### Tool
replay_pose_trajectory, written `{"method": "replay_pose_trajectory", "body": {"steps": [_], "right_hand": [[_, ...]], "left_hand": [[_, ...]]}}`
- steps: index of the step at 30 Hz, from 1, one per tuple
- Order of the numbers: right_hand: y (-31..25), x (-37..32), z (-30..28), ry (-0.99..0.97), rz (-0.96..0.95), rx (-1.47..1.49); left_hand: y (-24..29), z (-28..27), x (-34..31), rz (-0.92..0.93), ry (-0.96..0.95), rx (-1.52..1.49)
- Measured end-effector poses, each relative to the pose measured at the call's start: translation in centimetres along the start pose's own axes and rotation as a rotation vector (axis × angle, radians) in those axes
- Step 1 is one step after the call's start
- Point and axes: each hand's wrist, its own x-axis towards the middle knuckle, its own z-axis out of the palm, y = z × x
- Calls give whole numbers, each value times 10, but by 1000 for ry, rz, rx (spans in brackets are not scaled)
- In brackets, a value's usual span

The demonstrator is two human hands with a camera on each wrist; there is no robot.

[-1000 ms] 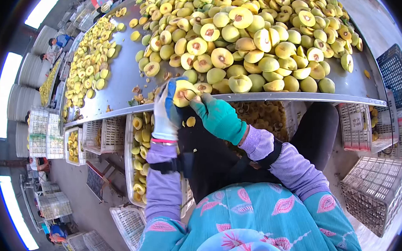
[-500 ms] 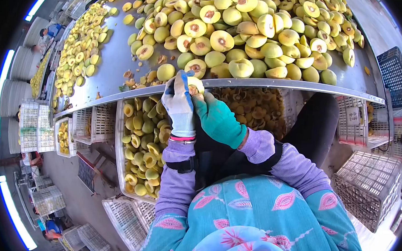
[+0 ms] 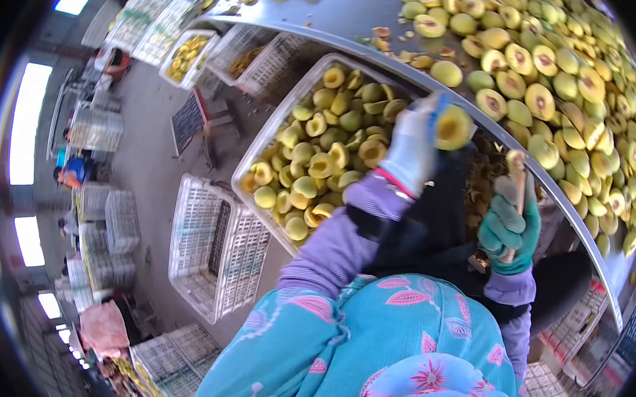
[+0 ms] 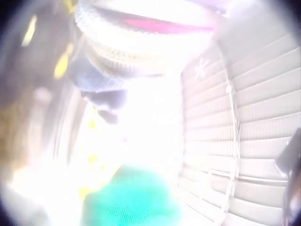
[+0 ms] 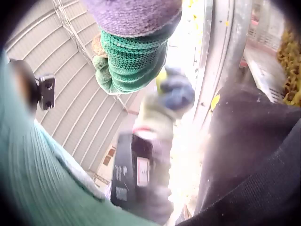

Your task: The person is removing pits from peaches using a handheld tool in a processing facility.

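The left hand (image 3: 413,142), in a white and blue glove and blurred, holds a hollowed yellow fruit half (image 3: 453,128) between the fruit crate (image 3: 244,154) and the metal table's edge. Apart from it, the green-gloved right hand (image 3: 509,228) has its fingers curled round a thin wooden-looking tool (image 3: 520,196); a small pale brown piece (image 3: 515,161) shows at its top. In the right wrist view the green glove (image 5: 131,63) is curled, with the left hand (image 5: 176,94) beyond it. Glare washes out the left wrist view, where a green glove (image 4: 131,200) shows low down.
Halved fruits (image 3: 539,101) with brown centres are heaped on the metal table (image 3: 350,37). Below its edge lie brown pieces (image 3: 480,172). A white crate (image 3: 213,243) stands on the floor at the left, with more crates and several people further off.
The head view has swung left, showing more of the fruit crate. The hands, together before, are now apart; the left one holds a hollowed half away from the right hand's tool.
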Motion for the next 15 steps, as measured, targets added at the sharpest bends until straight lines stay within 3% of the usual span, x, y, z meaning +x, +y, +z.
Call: {"method": "replay_pose_trajectory", "body": {"steps": [2, 5, 6, 7, 9, 11, 14, 15], "right_hand": [[-10, -17, -20, 185, -31, -54], [-9, -34, -41, 452, -24, -105], [-6, -33, -45, 535, -6, -114], [-3, -28, -45, 537, -4, -141], [2, -19, -36, 548, 0, -202], [6, -6, -29, 578, -10, -365], [0, -1, -27, 700, -160, -578], [3, 6, -26, 881, -260, -736]], "left_hand": [[50, -75, -10, 226, 197, 467], [95, -207, -42, 451, 805, 1065], [115, -229, -56, 211, 1033, 1390], [111, -278, -65, 350, 1065, 1610], [98, -325, -71, 172, 999, 1837], [46, -364, -70, 141, 779, 2277], [58, -363, -56, 74, 751, 2045], [77, -349, -45, -283, 648, 2027]]}}
